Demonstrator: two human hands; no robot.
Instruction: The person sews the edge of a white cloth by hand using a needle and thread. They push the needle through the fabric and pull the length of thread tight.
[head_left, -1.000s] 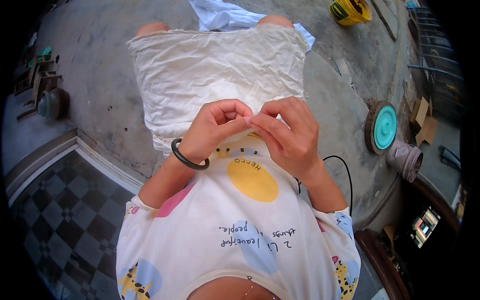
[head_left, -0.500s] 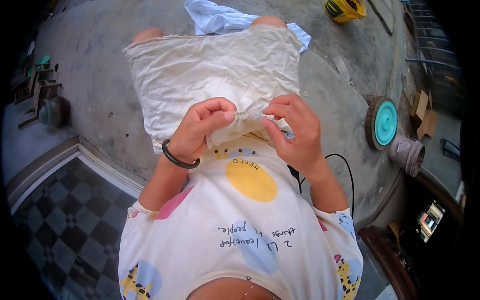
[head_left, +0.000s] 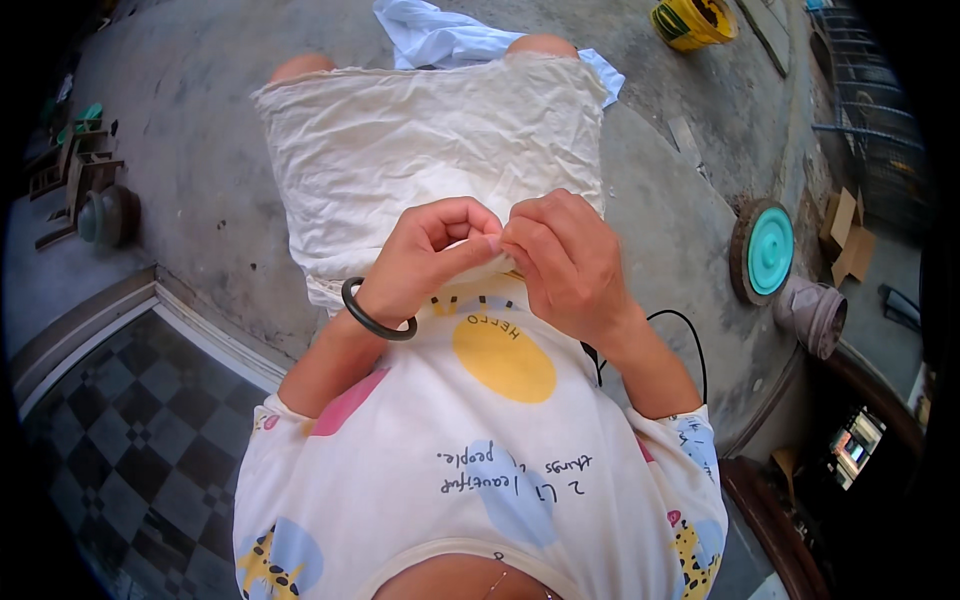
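A wrinkled cream-white cloth (head_left: 430, 130) lies spread across my lap, with my knees showing at its far edge. My left hand (head_left: 425, 255), a dark bangle (head_left: 378, 310) around its wrist, is closed in a pinch on the near part of this cloth. Right against its fingertips, my right hand (head_left: 568, 255) is closed too, thumb and fingers pressed together. Whatever the right fingertips hold is too small or hidden to make out. Both hands are just above my printed shirt (head_left: 420, 430).
A light blue cloth (head_left: 440, 35) is on the concrete floor beyond my knees. At the far right stands a yellow bucket (head_left: 685, 25). Rightward are a round turquoise lid (head_left: 770, 250), a grey bucket on its side (head_left: 812, 312) and cardboard (head_left: 850, 245). Small wooden stools (head_left: 80, 180) stand left.
My right hand has moved left and its fingers have closed, so its fingertips now meet the left hand's. The left hand has shifted slightly right. The cloth stays on my lap.
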